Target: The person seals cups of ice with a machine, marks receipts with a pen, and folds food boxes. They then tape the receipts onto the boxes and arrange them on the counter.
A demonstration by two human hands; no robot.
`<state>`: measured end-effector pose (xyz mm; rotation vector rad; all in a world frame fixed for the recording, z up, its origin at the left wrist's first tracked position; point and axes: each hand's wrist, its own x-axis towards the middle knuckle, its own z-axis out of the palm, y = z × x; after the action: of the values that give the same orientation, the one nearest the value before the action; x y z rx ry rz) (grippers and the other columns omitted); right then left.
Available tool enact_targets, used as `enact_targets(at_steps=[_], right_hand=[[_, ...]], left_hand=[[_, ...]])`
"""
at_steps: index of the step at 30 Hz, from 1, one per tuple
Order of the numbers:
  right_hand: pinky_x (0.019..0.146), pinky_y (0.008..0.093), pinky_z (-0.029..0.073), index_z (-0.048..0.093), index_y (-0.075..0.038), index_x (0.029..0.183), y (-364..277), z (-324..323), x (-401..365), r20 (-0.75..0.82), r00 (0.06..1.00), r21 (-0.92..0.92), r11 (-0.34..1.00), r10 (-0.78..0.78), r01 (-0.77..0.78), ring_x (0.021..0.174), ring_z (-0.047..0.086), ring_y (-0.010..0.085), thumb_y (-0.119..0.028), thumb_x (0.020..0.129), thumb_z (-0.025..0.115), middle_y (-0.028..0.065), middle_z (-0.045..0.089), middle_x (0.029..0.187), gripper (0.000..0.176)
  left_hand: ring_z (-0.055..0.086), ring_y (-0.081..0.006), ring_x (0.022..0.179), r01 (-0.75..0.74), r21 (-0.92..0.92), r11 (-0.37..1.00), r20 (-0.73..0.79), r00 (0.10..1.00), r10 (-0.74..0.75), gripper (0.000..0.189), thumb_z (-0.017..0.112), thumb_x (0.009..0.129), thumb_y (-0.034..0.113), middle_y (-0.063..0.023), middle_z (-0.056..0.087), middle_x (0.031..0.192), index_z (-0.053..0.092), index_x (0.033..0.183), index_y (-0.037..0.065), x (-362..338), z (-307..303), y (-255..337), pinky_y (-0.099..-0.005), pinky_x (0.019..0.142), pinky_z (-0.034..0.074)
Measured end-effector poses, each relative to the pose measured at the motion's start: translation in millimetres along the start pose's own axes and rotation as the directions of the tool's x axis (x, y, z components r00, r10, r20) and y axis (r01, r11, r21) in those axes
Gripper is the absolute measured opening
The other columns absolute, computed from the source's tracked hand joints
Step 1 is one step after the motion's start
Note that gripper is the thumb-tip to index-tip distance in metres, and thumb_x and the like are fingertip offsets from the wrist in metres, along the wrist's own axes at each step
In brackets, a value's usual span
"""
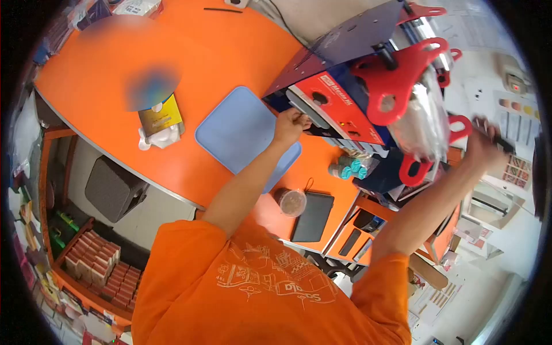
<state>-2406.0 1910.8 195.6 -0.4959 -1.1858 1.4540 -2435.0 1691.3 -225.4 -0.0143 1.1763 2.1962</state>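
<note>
On the orange worktop [201, 52]: dark-blue metal machine [351, 37] with red front panel [339, 92], just beside the light-blue plastic tray [236, 132]. Left hand [291, 124]: fingers curled at the panel's long grey plate [315, 112], can't tell if grip is clamped. Right hand [485, 148]: blurred, out past the clear film roll [422, 121], by a black bar [506, 145]; grip unreadable.

The machine [334, 109] bears white lettering on its red panel [357, 117] that appears to read "Mesin Ini", next to a small white label too fine to make out. On the orange shirt [253, 313], within a pale line drawing, only a fragment like "ala" is legible. Print on the yellow packet [168, 115] and the wall poster [517, 171] is too small to read.
</note>
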Motion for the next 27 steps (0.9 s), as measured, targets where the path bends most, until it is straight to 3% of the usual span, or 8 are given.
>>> enact_targets(at_steps=[1,2,5,13,17,20,23,27], right_hand=[[0.074,0.0496,0.036,0.048,-0.006,0.076,4.8,-23.2,-26.5,0.075,0.978,-0.286,0.935,-0.194,0.207,0.069,0.043,0.0262,-0.032,0.078,0.052,0.0065,0.04,0.064,0.026],[0.079,0.0544,0.038,0.054,-0.004,0.076,-3.5,-96.0,-18.8,0.348,0.937,0.215,0.975,-0.025,-0.054,0.072,0.048,0.0295,-0.032,0.079,0.053,0.008,0.046,0.067,0.029],[0.099,0.0681,0.03,0.06,0.003,0.072,-9.4,-46.4,-132.9,0.035,0.982,0.143,0.974,-0.183,0.177,0.098,0.052,0.0448,-0.038,0.076,0.053,0.0207,0.058,0.083,0.041],[0.073,0.0398,0.041,0.038,-0.015,0.051,48.9,-122.2,-217.8,0.059,0.813,0.165,0.809,-0.579,0.564,0.063,0.045,0.018,-0.024,0.078,0.045,0.0009,0.038,0.058,0.029],[0.094,0.0526,0.045,0.05,-0.004,0.066,144.5,-210.5,-327.2,0.236,0.853,-0.604,0.617,-0.466,0.504,0.114,0.052,0.0412,-0.025,0.094,0.047,0.0161,0.061,0.091,0.036],[0.097,0.0609,0.044,0.051,-0.004,0.077,163.8,-219.5,-323.4,0.377,0.794,-0.42,0.675,-0.478,0.606,0.123,0.045,0.0427,-0.03,0.101,0.038,0.0153,0.058,0.109,0.038],[0.098,0.0675,0.043,0.051,-0.003,0.086,162.7,-224.0,-319.3,0.454,0.756,-0.369,0.672,-0.472,0.642,0.125,0.042,0.0434,-0.034,0.103,0.033,0.0158,0.054,0.115,0.04],[0.098,0.0653,0.046,0.052,-0.002,0.088,161.7,-217.3,-316.8,0.479,0.749,-0.326,0.699,-0.458,0.636,0.129,0.04,0.0418,-0.029,0.103,0.036,0.0148,0.054,0.118,0.036]], left_hand=[[0.068,-0.0182,0.084,0.02,0.012,1.0,-0.016,1.0,-0.02,0.014,0.052,0.095,-0.001,-0.0119,0.067,0.097,0.06,0.105,-0.002,-1.0,-0.9,-1.3,-0.0309,0.078,0.059],[0.068,-0.018,0.084,0.007,0.014,1.0,-0.016,1.0,-0.006,0.014,0.052,0.095,-0.001,-0.0114,0.067,0.096,0.061,0.105,-0.002,1.2,-1.5,-3.8,-0.0311,0.079,0.059],[0.067,-0.0166,0.085,-0.013,0.03,0.999,-0.012,1.0,0.014,0.013,0.052,0.095,-0.001,-0.0096,0.068,0.093,0.061,0.104,-0.002,3.1,-1.8,7.5,-0.0316,0.081,0.058],[0.066,-0.0161,0.088,-0.093,0.181,0.979,-0.025,0.995,0.099,0.016,0.053,0.097,0.005,-0.0083,0.067,0.096,0.06,0.109,-0.001,-3.4,-3.0,11.5,-0.0312,0.083,0.056],[0.066,-0.0181,0.093,0.166,0.041,0.985,0.141,0.975,-0.17,0.019,0.056,0.095,0.006,-0.0083,0.064,0.104,0.059,0.113,-0.001,5.5,-31.2,-1.5,-0.0324,0.084,0.057],[0.065,-0.0179,0.095,0.14,0.041,0.989,0.244,0.959,-0.146,0.02,0.057,0.094,0.005,-0.0079,0.064,0.105,0.059,0.113,-0.001,24.8,-46.3,-6.0,-0.0331,0.086,0.057],[0.061,-0.03,0.107,-0.437,0.844,0.312,0.424,0.899,0.113,0.028,0.055,0.094,0.018,-0.0172,0.062,0.114,0.057,0.117,0.0,36.6,-30.9,5.1,-0.0407,0.091,0.05],[0.048,-0.0321,0.118,-0.085,0.891,0.446,0.178,0.969,-0.171,0.035,0.054,0.092,0.025,-0.0201,0.055,0.124,0.056,0.118,0.001,63.3,-17.6,-3.5,-0.0401,0.101,0.038]])
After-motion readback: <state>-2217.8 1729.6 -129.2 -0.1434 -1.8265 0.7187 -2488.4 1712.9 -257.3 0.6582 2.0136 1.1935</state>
